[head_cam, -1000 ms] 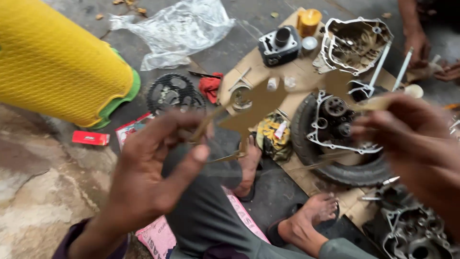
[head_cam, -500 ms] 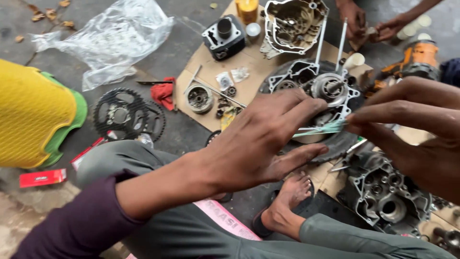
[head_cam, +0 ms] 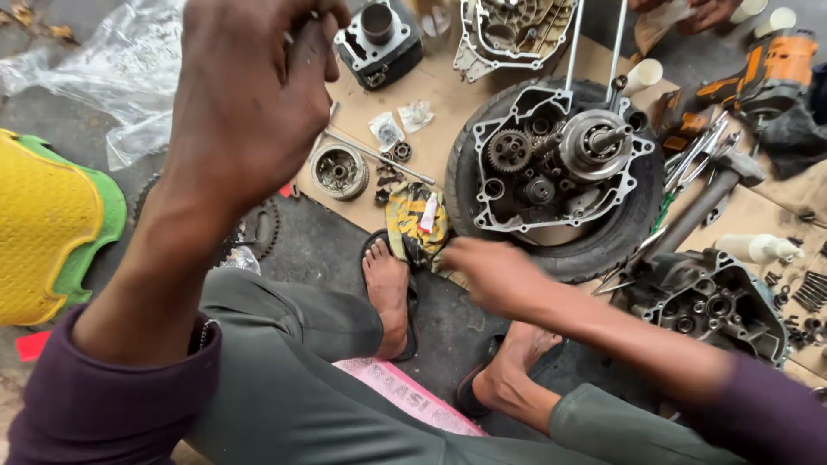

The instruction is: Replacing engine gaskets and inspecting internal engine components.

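My left hand (head_cam: 250, 95) is raised close to the camera with its back toward me and its fingers curled; what it holds, if anything, is hidden. My right hand (head_cam: 491, 271), blurred, reaches down so its fingertips meet the edge of a yellow rag (head_cam: 407, 226) that carries a small white tube (head_cam: 428, 215). Just beyond the rag, an open engine crankcase (head_cam: 560, 164) with gears and a shaft rests on a black tyre (head_cam: 603, 250). My bare foot in a sandal (head_cam: 388, 293) lies beside the rag.
On the cardboard (head_cam: 448, 95) lie a round clutch hub (head_cam: 338, 170), a cylinder block (head_cam: 379, 39) and an engine cover (head_cam: 508, 34). Another crankcase half (head_cam: 715, 301), a hammer (head_cam: 715, 189) and an orange drill (head_cam: 767, 69) sit right. A yellow-green stool (head_cam: 43, 224) stands left. Another person's hand (head_cam: 689, 13) shows at top.
The hands have parted from the thin piece they held together. My left hand has risen toward the camera and my right hand has dropped to the yellow rag. The view has tilted down.
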